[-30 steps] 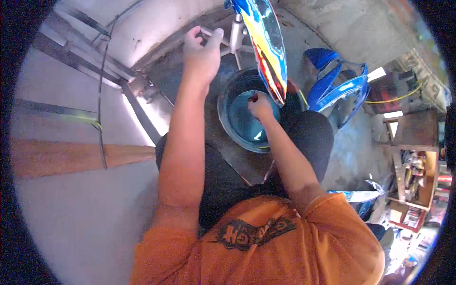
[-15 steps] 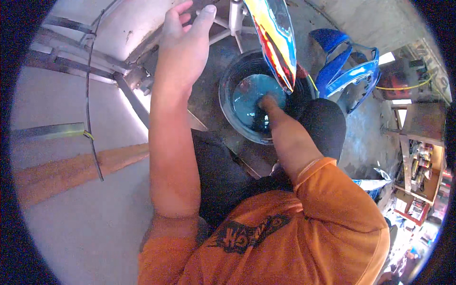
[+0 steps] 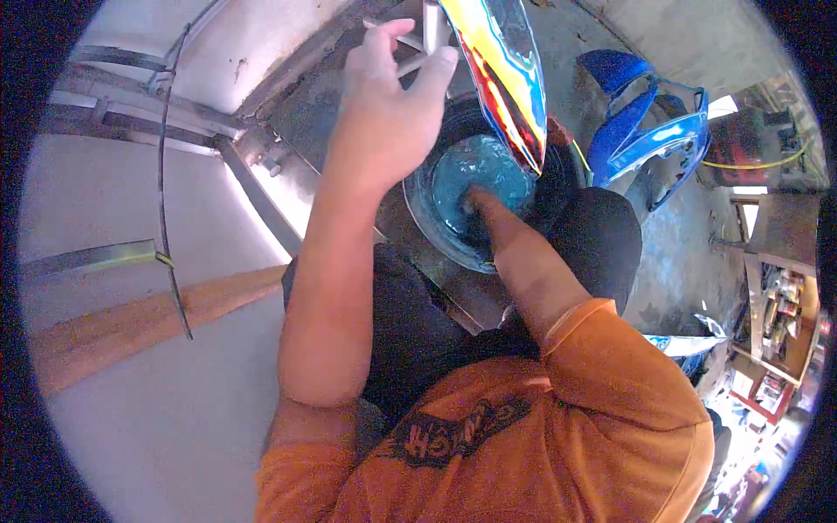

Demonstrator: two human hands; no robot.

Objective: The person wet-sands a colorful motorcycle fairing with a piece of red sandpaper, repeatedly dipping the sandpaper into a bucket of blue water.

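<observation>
My left hand (image 3: 394, 118) is raised to the left of a glossy pointed panel, its fingers apart and nothing in them. The panel (image 3: 501, 83) has red, yellow, white and blue patterning; its narrow tip points down over a round black tub. In the tub (image 3: 417, 218) is rippling bluish water (image 3: 479, 161). My right hand (image 3: 473, 200) is dipped into this water, and its fingers are hidden below the surface. Behind my left fingertips, a pale metal stand (image 3: 432, 30) rises next to the panel's upper part.
On the floor to the right lies a blue plastic fairing (image 3: 654, 144). Another glossy panel (image 3: 684, 344) sits lower right, near wooden shelving (image 3: 785, 305) with small items. A dark cable (image 3: 161, 174) hangs along metal bars (image 3: 131, 126) at left. My knee (image 3: 602, 231) is beside the tub.
My left hand has moved right and slightly down, closer to the panel. My right hand has shifted a little left in the tub, and the water is more stirred.
</observation>
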